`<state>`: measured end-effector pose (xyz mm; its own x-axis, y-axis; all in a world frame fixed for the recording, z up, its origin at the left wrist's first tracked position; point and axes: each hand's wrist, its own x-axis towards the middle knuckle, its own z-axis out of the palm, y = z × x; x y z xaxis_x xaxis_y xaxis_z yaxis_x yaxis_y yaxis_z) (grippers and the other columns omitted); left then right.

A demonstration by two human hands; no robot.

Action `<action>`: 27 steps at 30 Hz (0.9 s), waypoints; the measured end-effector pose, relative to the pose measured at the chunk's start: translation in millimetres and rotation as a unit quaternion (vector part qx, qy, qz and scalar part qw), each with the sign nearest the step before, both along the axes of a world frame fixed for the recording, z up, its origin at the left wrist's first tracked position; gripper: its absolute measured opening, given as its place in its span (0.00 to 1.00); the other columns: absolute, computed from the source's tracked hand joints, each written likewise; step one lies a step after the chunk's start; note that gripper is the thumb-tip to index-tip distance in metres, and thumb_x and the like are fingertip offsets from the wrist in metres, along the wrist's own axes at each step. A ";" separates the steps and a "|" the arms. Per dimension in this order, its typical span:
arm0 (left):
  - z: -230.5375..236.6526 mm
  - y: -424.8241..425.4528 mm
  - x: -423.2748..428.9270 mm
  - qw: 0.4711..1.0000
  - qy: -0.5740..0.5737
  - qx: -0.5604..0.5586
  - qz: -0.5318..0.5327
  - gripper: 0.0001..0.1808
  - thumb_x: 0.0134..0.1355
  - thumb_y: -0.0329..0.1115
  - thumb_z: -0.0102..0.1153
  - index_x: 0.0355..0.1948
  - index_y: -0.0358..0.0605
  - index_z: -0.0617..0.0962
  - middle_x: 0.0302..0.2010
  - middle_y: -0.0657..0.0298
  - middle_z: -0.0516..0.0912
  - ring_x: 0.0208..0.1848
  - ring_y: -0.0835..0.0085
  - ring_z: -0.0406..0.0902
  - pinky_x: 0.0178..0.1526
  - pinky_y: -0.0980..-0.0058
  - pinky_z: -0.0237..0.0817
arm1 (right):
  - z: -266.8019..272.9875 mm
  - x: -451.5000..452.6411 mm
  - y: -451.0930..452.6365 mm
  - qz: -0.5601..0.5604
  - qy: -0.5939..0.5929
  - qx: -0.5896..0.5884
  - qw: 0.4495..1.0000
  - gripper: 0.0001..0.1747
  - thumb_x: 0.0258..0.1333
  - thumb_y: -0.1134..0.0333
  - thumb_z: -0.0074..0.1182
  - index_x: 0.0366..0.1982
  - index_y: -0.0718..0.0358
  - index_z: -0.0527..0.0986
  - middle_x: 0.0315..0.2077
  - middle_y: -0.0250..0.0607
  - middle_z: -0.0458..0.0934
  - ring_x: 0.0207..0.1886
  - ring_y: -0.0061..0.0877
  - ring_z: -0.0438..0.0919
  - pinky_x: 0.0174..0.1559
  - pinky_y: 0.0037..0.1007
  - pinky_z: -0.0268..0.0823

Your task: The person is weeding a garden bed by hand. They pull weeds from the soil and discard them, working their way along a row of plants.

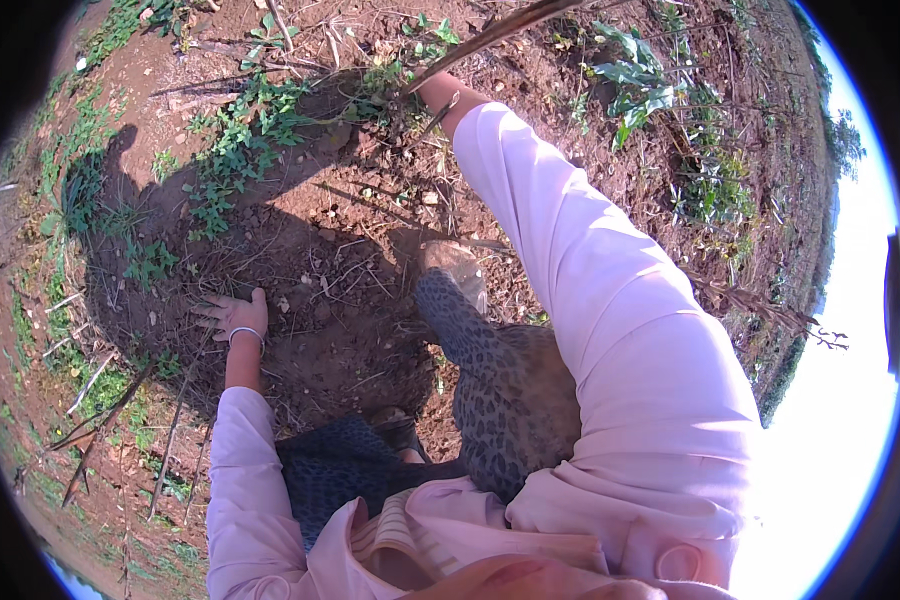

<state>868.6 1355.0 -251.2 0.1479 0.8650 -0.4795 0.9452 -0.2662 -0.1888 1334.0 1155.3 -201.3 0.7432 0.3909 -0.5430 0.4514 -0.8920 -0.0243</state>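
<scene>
My left hand (234, 312) is spread low over the shaded brown soil (322, 352), its fingertips by a tuft of small weeds and dry stems. It holds nothing that I can see, and a light-coloured bangle (247, 331) circles the wrist. Stretched out far ahead, my right hand (436, 88) is among green weeds (386, 86) beside a dry brown stalk (495, 31). Stalk and leaves hide its fingers, so any hold there is not visible. A low patch of leafy green weeds (244, 124) grows between and ahead of both hands.
My leopard-print trouser leg (506, 390) is bent between my arms. A broad-leaved plant (637, 82) stands at the upper right. Dry standing stalks (109, 424) rise at the lower left, and another dried stalk (757, 300) slants past my right sleeve.
</scene>
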 end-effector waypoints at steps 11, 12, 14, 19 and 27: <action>-0.9 2.0 -4.3 1.000 -0.003 0.011 -0.006 0.68 0.56 0.64 0.63 0.78 0.34 0.38 0.79 0.32 0.30 0.80 0.29 0.31 0.71 0.26 0.42 | 12.9 68.9 -169.7 -0.218 -0.132 -0.051 0.966 0.25 0.66 0.66 0.51 0.63 0.60 0.74 0.65 0.51 0.71 0.66 0.41 0.73 0.65 0.37 0.70; -0.6 1.9 -4.1 1.000 -0.006 0.007 -0.004 0.68 0.56 0.64 0.63 0.78 0.35 0.38 0.79 0.33 0.30 0.80 0.29 0.31 0.71 0.26 0.42 | 6.4 69.1 -199.9 -0.208 -0.135 -0.068 0.966 0.30 0.67 0.67 0.49 0.70 0.54 0.67 0.72 0.50 0.61 0.72 0.46 0.65 0.69 0.46 0.65; -0.5 1.4 -3.8 1.000 0.001 0.005 0.000 0.67 0.56 0.64 0.63 0.79 0.36 0.38 0.79 0.33 0.29 0.80 0.29 0.32 0.71 0.26 0.43 | -11.7 71.6 -251.7 -0.250 -0.096 -0.065 0.961 0.43 0.64 0.68 0.48 0.78 0.50 0.50 0.78 0.52 0.42 0.75 0.51 0.59 0.71 0.49 0.61; 0.0 0.9 0.2 0.999 0.036 0.013 -0.001 0.67 0.57 0.65 0.62 0.79 0.37 0.37 0.79 0.35 0.28 0.80 0.30 0.32 0.71 0.27 0.44 | -53.2 96.4 -301.1 -0.187 -0.045 -0.131 0.973 0.35 0.63 0.66 0.50 0.71 0.62 0.63 0.61 0.62 0.74 0.63 0.47 0.77 0.65 0.41 0.70; 10.2 1.4 4.9 0.999 0.038 -0.017 0.014 0.67 0.57 0.64 0.61 0.79 0.37 0.36 0.79 0.35 0.29 0.80 0.31 0.31 0.74 0.32 0.43 | 2.3 69.8 -184.8 -0.137 -0.052 0.028 0.989 0.15 0.59 0.66 0.54 0.38 0.72 0.83 0.43 0.58 0.85 0.49 0.44 0.85 0.53 0.36 0.78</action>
<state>873.6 1356.4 -241.0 0.0866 0.8509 -0.5181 0.9358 -0.2479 -0.2507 1403.8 970.5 -199.0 0.8760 0.1949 -0.4412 0.1965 -0.9796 -0.0426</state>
